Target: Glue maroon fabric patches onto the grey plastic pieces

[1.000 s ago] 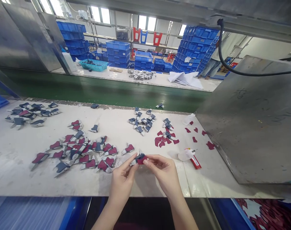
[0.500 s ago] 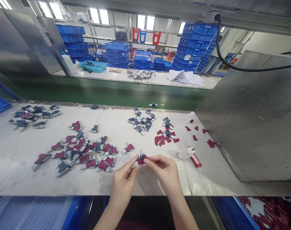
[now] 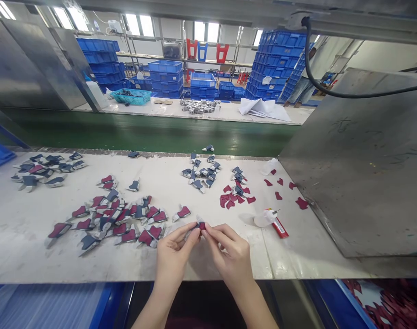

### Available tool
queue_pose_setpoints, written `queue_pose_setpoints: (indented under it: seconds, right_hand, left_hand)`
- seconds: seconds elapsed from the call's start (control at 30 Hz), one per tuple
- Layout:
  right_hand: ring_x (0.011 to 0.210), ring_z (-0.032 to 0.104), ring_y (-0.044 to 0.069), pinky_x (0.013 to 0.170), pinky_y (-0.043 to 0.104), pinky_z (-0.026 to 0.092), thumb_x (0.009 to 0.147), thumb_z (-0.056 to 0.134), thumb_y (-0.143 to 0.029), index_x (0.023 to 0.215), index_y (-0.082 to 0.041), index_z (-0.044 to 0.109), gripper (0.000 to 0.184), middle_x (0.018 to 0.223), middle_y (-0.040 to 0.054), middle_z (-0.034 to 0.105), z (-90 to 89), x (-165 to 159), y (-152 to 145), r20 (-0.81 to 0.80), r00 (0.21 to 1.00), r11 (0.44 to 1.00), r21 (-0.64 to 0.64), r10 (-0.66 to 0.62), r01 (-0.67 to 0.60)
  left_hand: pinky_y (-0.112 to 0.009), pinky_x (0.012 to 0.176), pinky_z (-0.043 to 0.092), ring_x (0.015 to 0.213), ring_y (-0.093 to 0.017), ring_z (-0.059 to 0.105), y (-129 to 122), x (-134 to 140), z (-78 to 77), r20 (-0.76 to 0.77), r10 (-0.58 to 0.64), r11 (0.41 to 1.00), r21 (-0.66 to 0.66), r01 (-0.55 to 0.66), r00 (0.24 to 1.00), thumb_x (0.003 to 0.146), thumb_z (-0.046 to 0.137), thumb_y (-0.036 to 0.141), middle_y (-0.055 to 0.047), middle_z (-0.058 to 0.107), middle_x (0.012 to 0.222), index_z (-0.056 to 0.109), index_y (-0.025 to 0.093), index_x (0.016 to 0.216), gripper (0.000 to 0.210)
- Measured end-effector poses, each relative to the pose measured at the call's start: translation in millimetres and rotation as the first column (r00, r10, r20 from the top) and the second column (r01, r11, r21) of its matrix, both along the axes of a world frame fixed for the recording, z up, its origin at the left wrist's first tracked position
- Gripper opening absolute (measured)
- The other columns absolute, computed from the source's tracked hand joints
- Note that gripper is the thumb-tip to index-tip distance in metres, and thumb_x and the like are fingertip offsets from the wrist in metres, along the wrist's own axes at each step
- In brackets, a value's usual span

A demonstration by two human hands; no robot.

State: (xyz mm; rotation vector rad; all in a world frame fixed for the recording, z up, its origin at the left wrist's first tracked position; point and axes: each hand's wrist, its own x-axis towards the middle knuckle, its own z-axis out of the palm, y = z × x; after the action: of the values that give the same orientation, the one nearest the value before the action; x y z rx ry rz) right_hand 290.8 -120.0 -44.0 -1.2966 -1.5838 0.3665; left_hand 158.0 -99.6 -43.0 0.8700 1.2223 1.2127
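Between both hands, over the near edge of the white worktable (image 3: 229, 265), is a small grey-and-navy part with a maroon patch (image 3: 202, 225). My left hand (image 3: 176, 249) pinches its left side, thumb in front. The fingertips of my right hand (image 3: 231, 253) press on its right side at the maroon patch; fingers cover much of the part. To the left lies a pile of similar parts (image 3: 121, 214), many with maroon faces. Navy-faced parts (image 3: 203, 173) sit beyond the hands. Loose maroon patches (image 3: 231, 198) lie to the right, near a translucent squeeze bottle (image 3: 261, 220) and a red tube (image 3: 280, 228).
A metal panel (image 3: 366, 173) bounds the table on the right. Behind runs a green conveyor belt (image 3: 153, 132) carrying one part. More navy parts (image 3: 52, 167) lie far left. A bin of maroon pieces (image 3: 383, 301) sits below right. A person (image 3: 306, 82) stands in the background.
My left thumb has moved up onto the front of the part, and my right fingers have shifted left along the maroon patch. The part on the conveyor has moved slightly left.
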Motion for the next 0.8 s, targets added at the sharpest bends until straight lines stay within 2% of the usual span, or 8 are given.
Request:
queue_pose_setpoints:
  seconds: [0.13, 0.2, 0.27, 0.37, 0.43, 0.5, 0.7, 0.8]
  right_hand:
    - [0.064, 0.060, 0.014, 0.058, 0.027, 0.051, 0.092, 0.057, -0.016, 0.120, -0.023, 0.070, 0.032, 0.077, 0.0057, 0.065, -0.6, 3, -2, 0.004, 1.000, 0.999, 0.010, 0.031, -0.031]
    - [0.067, 0.061, 0.014, 0.057, 0.026, 0.051, 0.090, 0.060, -0.020, 0.111, -0.025, 0.074, 0.026, 0.080, 0.0055, 0.064, 1.9, 5, -1, -0.094, 0.995, 0.999, -0.037, 0.012, -0.015]
    - [0.076, 0.064, 0.016, 0.057, 0.025, 0.052, 0.088, 0.065, -0.028, 0.100, -0.026, 0.077, 0.017, 0.089, 0.0066, 0.065, 6.0, 9, 2, -0.268, 0.963, 0.989, -0.147, -0.008, -0.033]
    - [0.090, 0.066, 0.020, 0.064, 0.026, 0.055, 0.083, 0.070, -0.037, 0.097, -0.025, 0.077, 0.020, 0.102, 0.0080, 0.067, 12.4, 17, 8, -0.540, 0.840, 0.915, -0.316, 0.044, -0.252]
    - [0.092, 0.066, 0.021, 0.070, 0.029, 0.057, 0.082, 0.071, -0.039, 0.100, -0.024, 0.076, 0.023, 0.102, 0.0075, 0.068, 15.3, 21, 11, -0.646, 0.756, 0.852, -0.332, 0.107, -0.405]
    - [0.089, 0.066, 0.020, 0.074, 0.030, 0.056, 0.083, 0.071, -0.037, 0.098, -0.023, 0.075, 0.021, 0.097, 0.0059, 0.067, 16.7, 22, 11, -0.670, 0.727, 0.831, -0.314, 0.148, -0.459]
    - [0.087, 0.062, 0.018, 0.079, 0.031, 0.054, 0.091, 0.061, -0.034, 0.099, -0.022, 0.069, 0.017, 0.092, 0.0047, 0.062, 13.1, 13, 2, -0.500, 0.854, 0.918, -0.252, 0.147, -0.306]
    - [0.087, 0.061, 0.017, 0.079, 0.031, 0.053, 0.093, 0.057, -0.031, 0.104, -0.023, 0.066, 0.017, 0.093, 0.0047, 0.060, 9.7, 10, 0, -0.428, 0.895, 0.940, -0.235, 0.128, -0.247]
  left_hand:
    - [-0.035, 0.084, 0.063, 0.088, -0.028, 0.076, -3, 2, 10.1, 0.020, 0.023, 1.000, -0.020, -0.022, 1.000, 0.066, 0.084, 0.035, -0.009, 0.080, 0.090, 0.078, 0.013, 0.097, 0.039]
    - [-0.034, 0.084, 0.063, 0.088, -0.028, 0.076, -6, 3, 13.1, 0.017, 0.028, 1.000, -0.012, -0.028, 0.999, 0.067, 0.083, 0.035, -0.009, 0.080, 0.089, 0.077, 0.013, 0.096, 0.037]
    - [-0.034, 0.083, 0.063, 0.088, -0.027, 0.076, -6, 1, 14.1, -0.014, -0.001, 1.000, 0.004, 0.001, 1.000, 0.068, 0.082, 0.035, -0.009, 0.080, 0.089, 0.078, 0.014, 0.097, 0.036]
    - [-0.035, 0.084, 0.063, 0.092, -0.029, 0.075, -5, -4, 14.4, -0.091, -0.075, 0.995, 0.056, 0.081, 0.993, 0.069, 0.081, 0.036, -0.010, 0.079, 0.095, 0.078, 0.016, 0.097, 0.034]
    - [-0.036, 0.085, 0.063, 0.095, -0.030, 0.074, -3, -7, 16.0, -0.128, -0.129, 0.987, 0.083, 0.141, 0.983, 0.070, 0.080, 0.035, -0.010, 0.079, 0.099, 0.079, 0.017, 0.097, 0.032]
    - [-0.036, 0.085, 0.063, 0.096, -0.030, 0.074, -2, -9, 18.7, -0.136, -0.177, 0.978, 0.089, 0.190, 0.975, 0.071, 0.079, 0.033, -0.010, 0.079, 0.099, 0.079, 0.017, 0.096, 0.030]
    - [-0.034, 0.082, 0.064, 0.093, -0.029, 0.075, -6, -7, 19.0, -0.110, -0.158, 0.983, 0.077, 0.167, 0.981, 0.069, 0.081, 0.030, -0.009, 0.079, 0.099, 0.079, 0.017, 0.097, 0.031]
    - [-0.031, 0.081, 0.063, 0.092, -0.027, 0.075, -7, -4, 16.3, -0.098, -0.132, 0.985, 0.094, 0.141, 0.986, 0.070, 0.081, 0.027, -0.008, 0.079, 0.097, 0.078, 0.017, 0.095, 0.027]
